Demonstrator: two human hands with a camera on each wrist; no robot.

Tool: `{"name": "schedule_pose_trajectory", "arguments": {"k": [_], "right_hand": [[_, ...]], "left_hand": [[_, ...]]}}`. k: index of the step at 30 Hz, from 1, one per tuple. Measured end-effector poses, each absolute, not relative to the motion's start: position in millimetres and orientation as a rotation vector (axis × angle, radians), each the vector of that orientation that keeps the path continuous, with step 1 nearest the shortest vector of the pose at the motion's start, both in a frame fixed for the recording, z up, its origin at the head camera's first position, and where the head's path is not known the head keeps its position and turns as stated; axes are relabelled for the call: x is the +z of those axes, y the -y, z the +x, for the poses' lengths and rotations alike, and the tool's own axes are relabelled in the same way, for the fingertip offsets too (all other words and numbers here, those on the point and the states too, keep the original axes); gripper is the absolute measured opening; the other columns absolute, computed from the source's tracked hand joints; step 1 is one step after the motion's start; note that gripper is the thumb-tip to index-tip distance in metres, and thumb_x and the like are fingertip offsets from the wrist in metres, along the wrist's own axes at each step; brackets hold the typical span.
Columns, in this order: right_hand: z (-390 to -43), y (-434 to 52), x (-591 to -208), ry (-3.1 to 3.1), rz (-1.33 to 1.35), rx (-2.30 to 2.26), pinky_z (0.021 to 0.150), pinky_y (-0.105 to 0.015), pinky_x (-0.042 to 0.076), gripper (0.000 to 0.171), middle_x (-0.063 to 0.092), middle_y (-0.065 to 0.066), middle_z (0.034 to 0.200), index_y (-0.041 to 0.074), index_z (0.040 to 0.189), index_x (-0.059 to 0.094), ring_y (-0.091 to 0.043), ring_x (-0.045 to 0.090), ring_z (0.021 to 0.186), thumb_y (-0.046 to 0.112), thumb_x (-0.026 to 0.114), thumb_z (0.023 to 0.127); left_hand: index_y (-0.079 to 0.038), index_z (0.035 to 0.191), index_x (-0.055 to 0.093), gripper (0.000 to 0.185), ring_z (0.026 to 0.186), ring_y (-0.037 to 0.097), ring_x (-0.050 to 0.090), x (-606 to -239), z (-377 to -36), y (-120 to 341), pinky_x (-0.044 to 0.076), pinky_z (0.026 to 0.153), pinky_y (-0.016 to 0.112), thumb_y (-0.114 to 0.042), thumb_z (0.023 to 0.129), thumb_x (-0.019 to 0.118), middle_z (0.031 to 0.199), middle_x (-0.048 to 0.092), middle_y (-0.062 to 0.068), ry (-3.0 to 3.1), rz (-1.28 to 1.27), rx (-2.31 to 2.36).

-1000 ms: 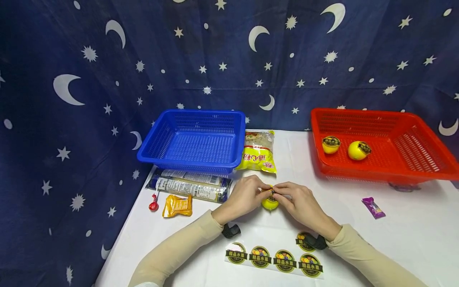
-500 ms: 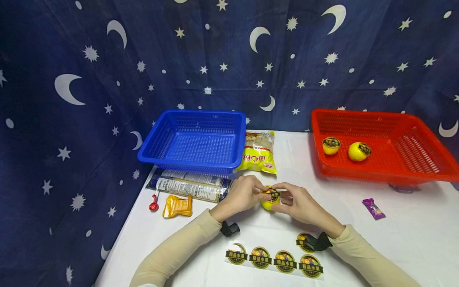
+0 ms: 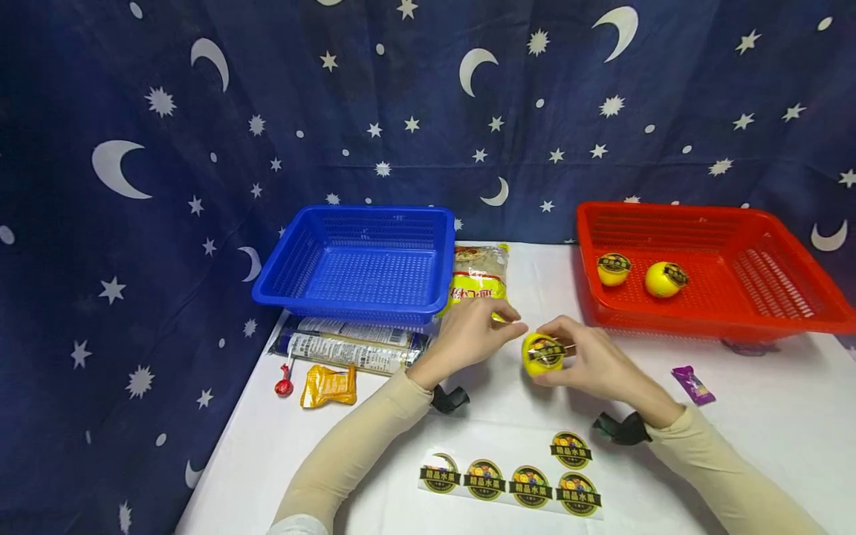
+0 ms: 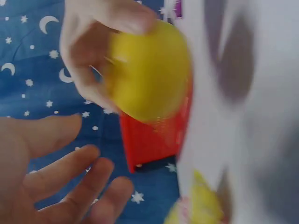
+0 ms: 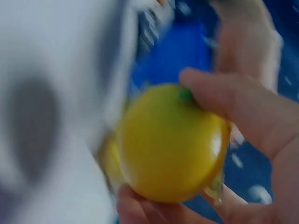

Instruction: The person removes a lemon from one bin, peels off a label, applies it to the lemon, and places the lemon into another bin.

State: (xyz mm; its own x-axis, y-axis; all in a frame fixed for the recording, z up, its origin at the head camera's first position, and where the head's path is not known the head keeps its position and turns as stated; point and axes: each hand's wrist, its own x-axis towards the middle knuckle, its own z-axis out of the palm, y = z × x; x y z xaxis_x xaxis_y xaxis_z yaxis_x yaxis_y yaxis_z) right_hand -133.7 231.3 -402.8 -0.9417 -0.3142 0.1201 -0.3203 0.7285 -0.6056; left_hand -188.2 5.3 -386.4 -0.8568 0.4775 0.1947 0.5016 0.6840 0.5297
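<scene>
My right hand [image 3: 591, 364] holds a yellow toy-like lemon [image 3: 539, 357] above the white table, thumb and fingers on its sides. A round black-and-gold fruit sticker [image 3: 547, 352] faces up on the lemon. In the right wrist view the lemon [image 5: 170, 144] shows a green spot at one end, under the thumb. My left hand [image 3: 471, 334] is just left of the lemon, apart from it, fingers loosely bent with nothing in them. The left wrist view shows those fingers [image 4: 70, 175] spread below the blurred lemon [image 4: 152, 72].
A red basket [image 3: 669, 316] at the back right holds two stickered lemons [image 3: 638, 277]. The blue basket [image 3: 354, 297] stands back left, beside a yellow food bag [image 3: 478, 279]. Long packets [image 3: 348, 349], an orange wrapper [image 3: 329, 386], a lollipop [image 3: 284, 383], a purple candy [image 3: 693, 385] and a sticker sheet [image 3: 508, 483] lie around.
Both hands were on the lemon, pressing at its sticker. The left hand has let go and drawn up and back, while the right hand has carried the lemon to the right.
</scene>
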Motion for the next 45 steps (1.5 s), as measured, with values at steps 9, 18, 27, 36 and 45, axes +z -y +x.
{"name": "schedule_pose_trajectory", "arguments": {"k": [9, 18, 27, 36, 45], "right_hand": [[-185.9, -334.2, -321.1, 3.003, 0.237, 0.962, 0.074, -0.004, 0.043, 0.071, 0.066, -0.027, 0.131, 0.003, 0.131, 0.059, 0.022, 0.049, 0.09, 0.029, 0.094, 0.074], [-263.4, -377.7, -338.3, 3.244, 0.105, 0.804, 0.072, -0.033, 0.045, 0.08, 0.061, -0.027, 0.114, -0.003, 0.134, 0.052, -0.034, 0.054, 0.097, 0.039, 0.09, 0.077], [-284.1, -383.8, -352.3, 3.353, 0.241, 0.632, 0.081, -0.041, 0.05, 0.074, 0.067, -0.027, 0.114, -0.005, 0.12, 0.057, -0.034, 0.06, 0.099, 0.035, 0.095, 0.07], [-293.0, -377.8, -363.2, 3.538, 0.329, 0.657, 0.087, -0.041, 0.049, 0.067, 0.065, -0.022, 0.107, -0.008, 0.113, 0.053, -0.033, 0.056, 0.098, 0.025, 0.095, 0.072], [-293.0, -377.7, -368.1, 3.558, 0.296, 0.718, 0.084, -0.038, 0.051, 0.071, 0.059, -0.024, 0.109, -0.011, 0.116, 0.051, -0.037, 0.052, 0.101, 0.023, 0.095, 0.07]], "left_hand": [[-0.03, 0.132, 0.07, 0.046, 0.105, 0.015, 0.071, -377.4, -209.7, -73.7, 0.054, 0.069, 0.028, -0.056, 0.093, 0.068, 0.132, 0.071, -0.012, 2.736, -0.764, -0.663], [-0.034, 0.137, 0.067, 0.044, 0.102, 0.013, 0.065, -394.2, -205.5, -111.6, 0.051, 0.061, 0.029, -0.056, 0.098, 0.061, 0.144, 0.062, -0.016, 2.793, -0.703, -0.489], [-0.038, 0.125, 0.074, 0.034, 0.092, 0.01, 0.065, -400.3, -203.3, -118.7, 0.047, 0.056, 0.026, -0.054, 0.097, 0.063, 0.134, 0.067, -0.023, 2.716, -0.705, -0.398], [-0.036, 0.114, 0.078, 0.028, 0.087, 0.01, 0.067, -399.5, -202.9, -121.5, 0.049, 0.057, 0.027, -0.053, 0.095, 0.067, 0.126, 0.072, -0.022, 2.691, -0.717, -0.389], [-0.037, 0.118, 0.077, 0.03, 0.084, 0.01, 0.067, -398.7, -202.4, -122.0, 0.046, 0.054, 0.026, -0.053, 0.095, 0.067, 0.125, 0.072, -0.022, 2.681, -0.735, -0.383]]}}
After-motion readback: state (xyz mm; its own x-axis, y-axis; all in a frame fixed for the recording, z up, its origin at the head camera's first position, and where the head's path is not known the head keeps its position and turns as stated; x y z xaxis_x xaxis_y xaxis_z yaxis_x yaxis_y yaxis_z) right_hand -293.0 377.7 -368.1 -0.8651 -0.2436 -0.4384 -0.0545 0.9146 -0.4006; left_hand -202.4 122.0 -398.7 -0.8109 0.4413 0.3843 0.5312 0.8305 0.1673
